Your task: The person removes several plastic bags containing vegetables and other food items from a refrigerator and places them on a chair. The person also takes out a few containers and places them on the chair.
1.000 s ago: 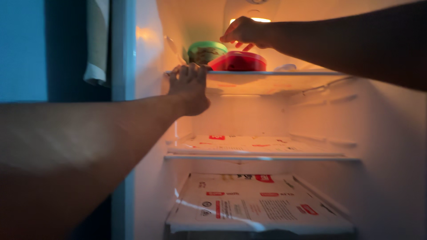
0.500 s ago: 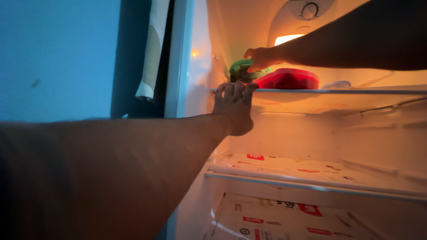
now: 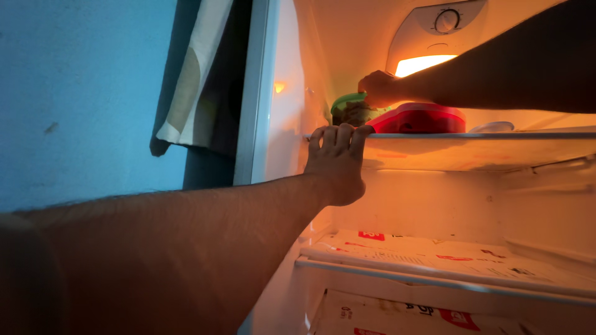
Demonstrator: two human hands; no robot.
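I look into an open, lit fridge. My left hand [image 3: 337, 162] hooks its fingers over the front edge of the top glass shelf [image 3: 484, 135] near its left end. My right hand [image 3: 377, 89] reaches in from the right and grips the green lid of a round container [image 3: 349, 110] standing at the shelf's left back corner; the container is tilted. A flat red lidded container [image 3: 421, 118] sits right beside it on the same shelf.
A small pale dish [image 3: 493, 127] lies right of the red container. Printed paper sheets [image 3: 434, 251] cover the two lower shelves. Above are a lamp [image 3: 422, 62] and a dial [image 3: 447, 20]. A cloth [image 3: 192, 74] hangs left by a blue wall.
My right hand moved from above the red container to the green-lidded one and took hold of it. The view shifted left and up. My left hand stayed on the shelf edge.
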